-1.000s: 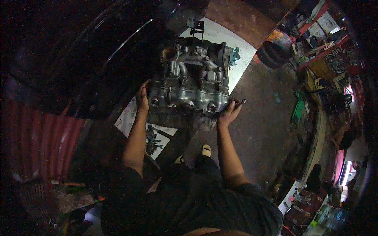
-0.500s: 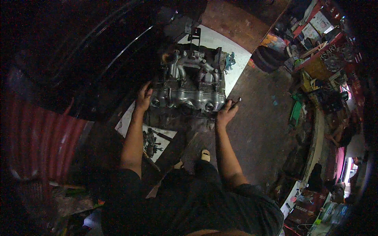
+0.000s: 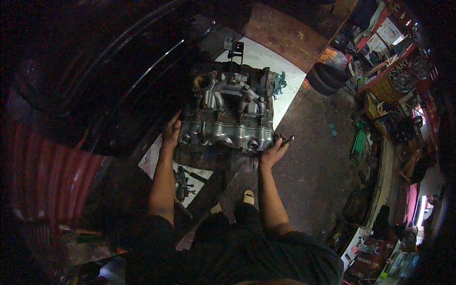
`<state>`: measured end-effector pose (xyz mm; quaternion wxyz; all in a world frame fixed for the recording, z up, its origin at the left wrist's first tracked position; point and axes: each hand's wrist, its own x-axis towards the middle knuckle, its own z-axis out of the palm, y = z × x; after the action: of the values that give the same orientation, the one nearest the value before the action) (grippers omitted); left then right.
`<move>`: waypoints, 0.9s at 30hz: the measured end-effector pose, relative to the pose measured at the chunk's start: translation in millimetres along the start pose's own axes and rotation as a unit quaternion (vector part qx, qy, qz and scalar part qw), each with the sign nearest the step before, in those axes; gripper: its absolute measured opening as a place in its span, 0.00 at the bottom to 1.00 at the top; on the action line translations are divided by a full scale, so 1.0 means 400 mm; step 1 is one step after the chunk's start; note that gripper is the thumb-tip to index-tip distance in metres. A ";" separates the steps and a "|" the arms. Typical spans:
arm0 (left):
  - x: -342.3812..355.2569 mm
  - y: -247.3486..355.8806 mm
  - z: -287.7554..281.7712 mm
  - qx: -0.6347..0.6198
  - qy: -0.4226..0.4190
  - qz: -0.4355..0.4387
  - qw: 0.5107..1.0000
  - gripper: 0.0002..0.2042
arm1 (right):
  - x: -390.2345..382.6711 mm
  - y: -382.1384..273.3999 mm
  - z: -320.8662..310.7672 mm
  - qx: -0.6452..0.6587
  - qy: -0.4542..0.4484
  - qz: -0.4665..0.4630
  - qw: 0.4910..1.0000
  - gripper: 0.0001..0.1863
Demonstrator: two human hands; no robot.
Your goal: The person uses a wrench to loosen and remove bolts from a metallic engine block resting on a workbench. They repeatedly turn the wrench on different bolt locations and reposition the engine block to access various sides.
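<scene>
A grey metal engine (image 3: 228, 130) with cast pipes on top and a silver cover along its near side lies in front of me, over a white board (image 3: 289, 80). My left hand (image 3: 171, 130) grips its left side, with the fingers partly hidden. At the near right corner, my right hand (image 3: 272, 153) presses against the engine. Its fingers are also closed round a small metal tool (image 3: 288, 139) with a shiny round end; its exact kind cannot be made out.
Several spanners (image 3: 184, 184) lie on the white board by my left forearm. Behind the engine is a brown panel (image 3: 289, 31). A dark, glossy curved body panel (image 3: 137, 76) fills the left. At the right, a green object (image 3: 358, 143) lies among clutter. My sandalled foot (image 3: 248, 197) is below.
The whole scene sits slightly lower in the picture. The engine's near edge has shifted toward me a little more than the board. Both hands keep their places at its sides.
</scene>
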<state>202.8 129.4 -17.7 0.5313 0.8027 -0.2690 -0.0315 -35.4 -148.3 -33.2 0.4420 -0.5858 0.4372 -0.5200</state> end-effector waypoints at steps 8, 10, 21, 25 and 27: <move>-0.001 0.067 -0.021 0.134 -0.005 -0.157 0.978 0.40 | 0.002 0.004 0.001 0.001 0.022 -0.045 0.999 0.26; 0.002 0.082 -0.013 0.116 0.019 -0.188 0.975 0.40 | 0.007 0.027 0.009 0.021 0.017 -0.034 0.999 0.26; -0.016 -0.086 0.027 -0.004 0.066 -0.195 0.978 0.43 | 0.034 0.011 0.002 0.015 -0.046 -0.035 0.998 0.30; -0.055 0.008 0.044 0.139 0.083 -0.250 0.955 0.44 | 0.063 0.018 -0.016 0.007 -0.091 0.007 0.996 0.33; -0.079 0.033 0.049 0.157 0.089 -0.293 0.939 0.44 | 0.072 0.005 -0.003 -0.044 -0.064 -0.029 0.997 0.31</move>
<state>164.0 123.9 -22.1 0.3873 0.9188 0.0251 -0.0721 -34.5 -176.9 -28.9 0.4275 -0.6490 0.4135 -0.4743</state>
